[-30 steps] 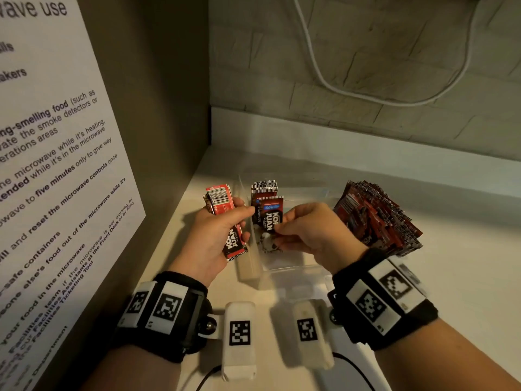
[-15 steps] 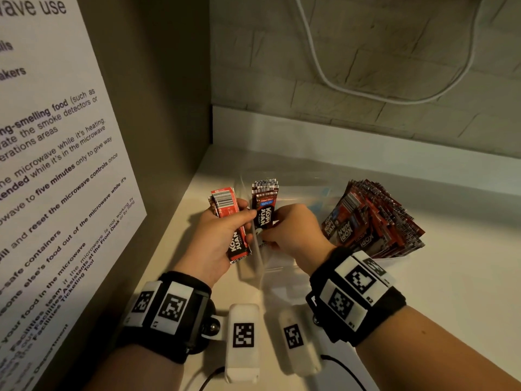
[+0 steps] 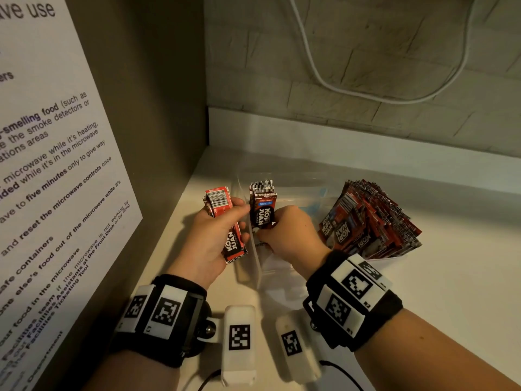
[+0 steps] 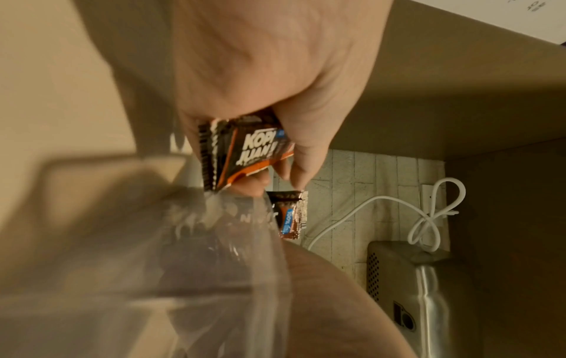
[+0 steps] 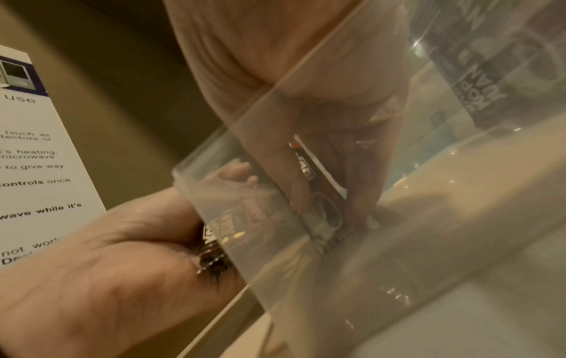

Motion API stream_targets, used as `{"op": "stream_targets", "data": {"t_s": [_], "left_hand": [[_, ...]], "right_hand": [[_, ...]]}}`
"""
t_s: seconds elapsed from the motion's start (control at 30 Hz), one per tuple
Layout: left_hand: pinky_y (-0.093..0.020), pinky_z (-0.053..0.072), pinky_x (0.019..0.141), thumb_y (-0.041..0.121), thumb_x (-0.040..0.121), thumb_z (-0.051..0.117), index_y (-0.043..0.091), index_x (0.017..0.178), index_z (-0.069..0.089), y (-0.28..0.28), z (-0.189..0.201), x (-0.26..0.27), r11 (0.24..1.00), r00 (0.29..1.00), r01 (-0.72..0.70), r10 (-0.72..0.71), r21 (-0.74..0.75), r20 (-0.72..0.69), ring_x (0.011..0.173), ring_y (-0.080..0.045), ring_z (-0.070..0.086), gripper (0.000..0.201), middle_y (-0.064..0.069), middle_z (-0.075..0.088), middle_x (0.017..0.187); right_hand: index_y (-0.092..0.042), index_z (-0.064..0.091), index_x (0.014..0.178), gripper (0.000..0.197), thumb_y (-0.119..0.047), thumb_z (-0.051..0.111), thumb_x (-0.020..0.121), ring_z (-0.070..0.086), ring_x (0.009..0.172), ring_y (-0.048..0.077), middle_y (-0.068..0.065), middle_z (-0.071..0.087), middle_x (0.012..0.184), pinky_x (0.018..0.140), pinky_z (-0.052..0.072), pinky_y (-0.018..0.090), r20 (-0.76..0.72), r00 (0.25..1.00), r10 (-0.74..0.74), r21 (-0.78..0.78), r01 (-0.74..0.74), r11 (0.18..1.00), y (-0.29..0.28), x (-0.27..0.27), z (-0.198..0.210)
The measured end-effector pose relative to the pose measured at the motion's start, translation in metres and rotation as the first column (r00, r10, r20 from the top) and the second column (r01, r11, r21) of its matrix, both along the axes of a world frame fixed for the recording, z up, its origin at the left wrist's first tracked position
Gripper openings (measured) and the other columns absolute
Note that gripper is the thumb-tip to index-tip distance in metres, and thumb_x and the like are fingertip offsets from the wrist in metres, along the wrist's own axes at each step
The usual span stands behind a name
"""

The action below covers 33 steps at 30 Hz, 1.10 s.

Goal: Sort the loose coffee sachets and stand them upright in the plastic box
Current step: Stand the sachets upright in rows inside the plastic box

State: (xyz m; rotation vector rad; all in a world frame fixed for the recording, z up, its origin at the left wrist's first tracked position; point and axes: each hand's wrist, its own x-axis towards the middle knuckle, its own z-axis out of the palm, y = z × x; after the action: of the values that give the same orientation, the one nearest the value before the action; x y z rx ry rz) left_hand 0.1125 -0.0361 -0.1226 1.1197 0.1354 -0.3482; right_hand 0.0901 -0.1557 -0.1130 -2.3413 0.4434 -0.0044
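A few coffee sachets (image 3: 262, 206) are standing upright against the left wall of the clear plastic box (image 3: 255, 266), where the right hand (image 3: 290, 235) is pinching them low inside. The left hand (image 3: 214, 238) is gripping a small stack of sachets (image 3: 224, 221) just outside that wall. A fanned pile of sachets (image 3: 369, 221) is filling the box's right end, leaving open room in the middle, on a white counter (image 3: 451, 277) in a wall corner.

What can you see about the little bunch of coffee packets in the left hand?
The bunch of packets is a thin stack of flat, shiny foil sachets, red and dark brown, with white "KOPI JUAN" lettering and a barcode at the top end. The left hand grips it round the middle, thumb across the front. It stands nearly upright, tilted slightly, just outside the left wall of the clear plastic box.
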Motion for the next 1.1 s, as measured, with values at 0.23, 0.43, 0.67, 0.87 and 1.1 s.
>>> {"op": "stream_targets", "data": {"t_s": [0.23,0.43,0.67,0.87,1.1], "left_hand": [[-0.023,0.048,0.046,0.03,0.094,0.05,0.011,0.087,0.062,0.005,0.012,0.002,0.985,0.994,-0.103,0.098,-0.135,-0.043,0.054,-0.012,0.057,0.023,-0.001,0.058,0.065],[-0.028,0.054,0.049,0.025,0.091,0.061,0.012,0.103,0.063,0.006,0.02,-0.007,0.982,0.995,-0.052,0.067,-0.183,0.076,0.057,-0.015,0.068,0.017,0.0,0.069,0.067],[-0.032,0.057,0.055,0.036,0.082,0.057,0.011,0.105,0.066,0.001,0.024,-0.016,0.984,0.99,0.043,-0.018,-0.172,0.143,0.074,-0.021,0.072,0.035,-0.01,0.074,0.087],[-0.047,0.054,0.089,0.042,0.087,0.052,0.001,0.117,0.059,0.005,0.026,-0.012,0.981,0.998,-0.011,0.024,-0.196,0.063,0.111,-0.036,0.064,0.051,-0.023,0.064,0.121],[-0.041,0.058,0.077,0.019,0.065,0.069,0.015,0.087,0.059,0.006,0.023,-0.013,0.968,0.987,0.044,-0.004,-0.248,0.16,0.085,-0.024,0.071,0.024,-0.01,0.072,0.09]], "right_hand": [[-0.004,0.062,0.114,0.036,-0.013,0.066,0.079,0.066,0.085,0.027,0.013,0.069,0.094,0.071,0.052,0.035,0.144,0.963,-0.228,0.196,0.198,0.96,-0.011,-0.003,0.015],[-0.01,0.062,0.089,0.014,0.001,0.066,0.083,0.05,0.045,0.004,0.004,0.059,0.074,0.042,0.038,0.016,0.329,0.927,-0.18,0.574,-0.044,0.818,0.001,-0.027,0.056],[-0.016,0.067,0.083,0.019,0.0,0.074,0.076,0.052,0.049,0.01,-0.001,0.059,0.065,0.043,0.038,0.018,0.319,0.948,-0.003,0.399,-0.132,0.908,0.021,-0.025,0.04],[-0.012,0.069,0.072,0.022,0.01,0.068,0.076,0.063,0.062,0.015,0.015,0.065,0.092,0.048,0.048,0.023,0.455,0.877,-0.153,0.706,-0.25,0.663,0.007,-0.031,0.054],[-0.005,0.07,0.071,0.034,0.016,0.047,0.084,0.062,0.059,0.005,0.001,0.069,0.07,0.052,0.047,0.015,0.488,0.873,0.008,0.579,-0.331,0.745,0.006,-0.038,0.05]]}}
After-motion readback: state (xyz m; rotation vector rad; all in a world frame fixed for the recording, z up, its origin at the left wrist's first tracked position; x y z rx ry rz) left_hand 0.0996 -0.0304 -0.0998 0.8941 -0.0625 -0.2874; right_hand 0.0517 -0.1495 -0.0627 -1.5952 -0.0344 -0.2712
